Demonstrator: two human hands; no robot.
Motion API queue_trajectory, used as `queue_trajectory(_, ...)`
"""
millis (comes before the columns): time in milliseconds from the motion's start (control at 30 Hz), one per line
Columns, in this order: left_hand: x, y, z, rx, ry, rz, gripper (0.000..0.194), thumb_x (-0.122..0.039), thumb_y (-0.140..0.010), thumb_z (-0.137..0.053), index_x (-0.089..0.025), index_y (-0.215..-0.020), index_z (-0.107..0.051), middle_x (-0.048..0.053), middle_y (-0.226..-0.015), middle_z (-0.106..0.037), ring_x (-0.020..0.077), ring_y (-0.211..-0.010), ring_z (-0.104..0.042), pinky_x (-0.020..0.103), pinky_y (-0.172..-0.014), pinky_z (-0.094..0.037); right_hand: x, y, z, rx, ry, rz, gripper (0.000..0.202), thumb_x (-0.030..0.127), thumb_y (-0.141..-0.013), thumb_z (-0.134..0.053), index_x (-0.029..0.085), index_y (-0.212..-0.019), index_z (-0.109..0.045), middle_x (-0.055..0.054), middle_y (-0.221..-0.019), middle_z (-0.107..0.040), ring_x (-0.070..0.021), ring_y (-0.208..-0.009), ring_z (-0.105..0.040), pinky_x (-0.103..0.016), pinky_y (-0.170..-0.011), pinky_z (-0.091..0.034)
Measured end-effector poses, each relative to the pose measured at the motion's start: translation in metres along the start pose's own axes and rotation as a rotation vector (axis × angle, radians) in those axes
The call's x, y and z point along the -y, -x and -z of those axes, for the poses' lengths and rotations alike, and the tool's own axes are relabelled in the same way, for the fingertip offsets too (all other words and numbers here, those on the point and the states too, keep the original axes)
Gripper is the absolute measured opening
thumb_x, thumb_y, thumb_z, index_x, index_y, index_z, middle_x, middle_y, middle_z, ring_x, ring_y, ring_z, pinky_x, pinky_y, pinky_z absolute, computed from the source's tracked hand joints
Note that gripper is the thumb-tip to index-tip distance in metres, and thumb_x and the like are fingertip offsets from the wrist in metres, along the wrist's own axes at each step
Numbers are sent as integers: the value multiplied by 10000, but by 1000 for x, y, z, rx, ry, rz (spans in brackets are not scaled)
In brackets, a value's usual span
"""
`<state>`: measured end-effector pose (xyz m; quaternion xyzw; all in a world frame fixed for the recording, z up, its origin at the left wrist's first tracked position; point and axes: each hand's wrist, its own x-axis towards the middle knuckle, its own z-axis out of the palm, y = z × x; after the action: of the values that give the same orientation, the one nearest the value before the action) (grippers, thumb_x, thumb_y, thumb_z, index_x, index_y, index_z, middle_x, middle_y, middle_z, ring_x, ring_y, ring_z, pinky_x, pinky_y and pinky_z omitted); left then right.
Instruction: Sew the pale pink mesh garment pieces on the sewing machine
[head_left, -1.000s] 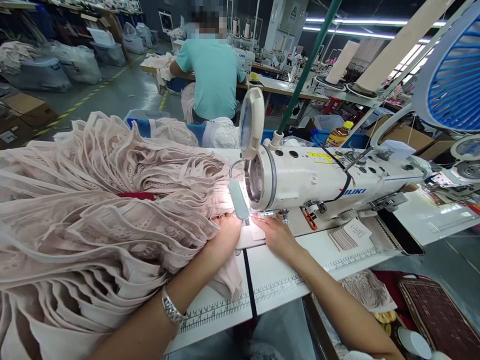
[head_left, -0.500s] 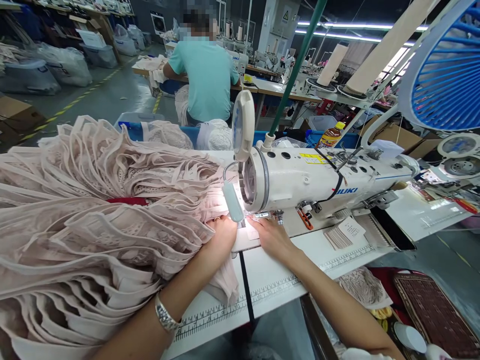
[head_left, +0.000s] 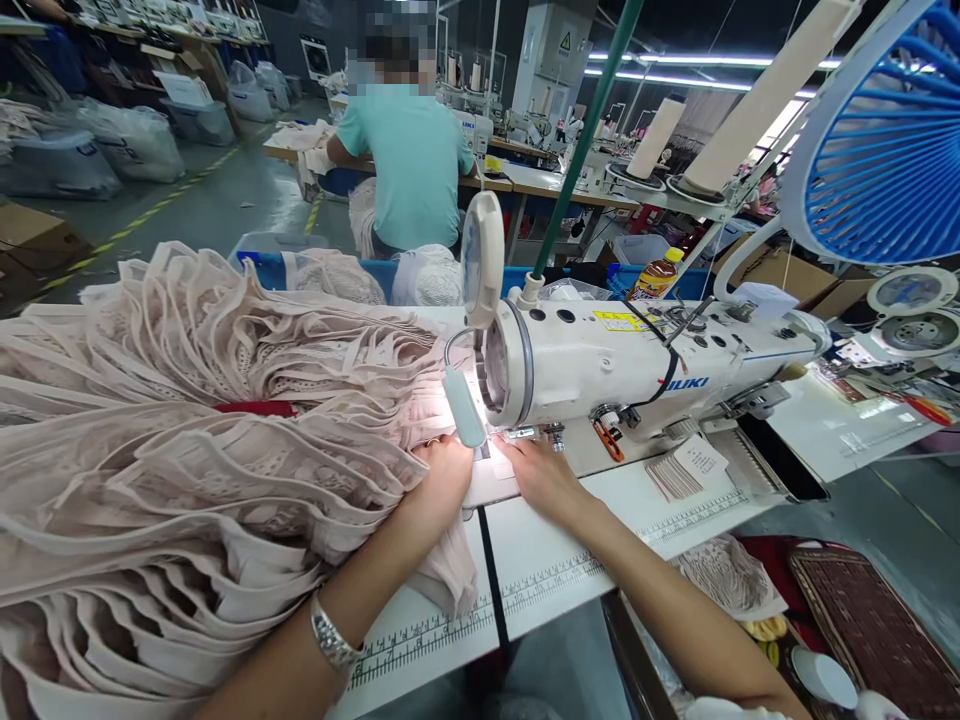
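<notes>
The left hand (head_left: pixel 448 472) touches pale garments (head_left: pixel 315 470), the right hand (head_left: pixel 538 474) reaching under the sewing machine (head_left: pixel 592 360). Whether either grips fabric is hidden.

Pale pink garments (head_left: pixel 255 470) with lace panels lie bunched in overlapping folds on the table (head_left: pixel 547 535), beside an upright white sewing machine (head_left: pixel 585 350).

Fan (head_left: pixel 881 150): blue, upper R
Bottle (head_left: pixel 655 279): yellow cap, nr blue bin (head_left: pixel 380 274)
Person (head_left: pixel 409 160): teal shirt, back to cam — at bench (head_left: pixel 551 184)
Floor (head_left: pixel 217 215): yellow-striped tape (head_left: pixel 150 210), plastic bags (head_left: pixel 135 140) far L
Mat (head_left: pixel 874 610): brown, lower R — white cup (head_left: pixel 823 680) nearby
</notes>
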<state>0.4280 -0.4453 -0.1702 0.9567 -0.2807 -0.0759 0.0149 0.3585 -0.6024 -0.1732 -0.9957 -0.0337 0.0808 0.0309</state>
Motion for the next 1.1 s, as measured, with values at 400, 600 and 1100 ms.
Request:
queue_trajectory(400,-2,0,4,-5,3,3,359,-82,-930,-341,-149,-1161,-607,153,-826,-684,282,-760,-704,349,-646,-501,0,-2,-8,-58,66,4,579,31,-910,-317,211,-1437,-475,-129,-1141,-639,-257,-965,-612,-494,-1028,-388)
queue_trajectory(600,4,5,-1,-38,-12,2,396,-20,-886,-321,-142,-1121,-616,139,-782,-670,293,-700,-694,368,-610,-506,4,-4,-10,-113,78,3,400,21,-925,-324,164,-1128,-638,-117,-1064,-652,-246,-931,-596,-432,-988,-406)
queue_trajectory(1100,1,44,-3,-69,68,-305,238,-80,-970,-347,-160,-918,-565,64,-863,-611,205,-840,-621,319,-772,-498,-7,-8,-19,-197,18,-55,317,178,-1002,-321,166,-1106,-620,-113,-978,-648,-252,-952,-573,-408,-984,-379)
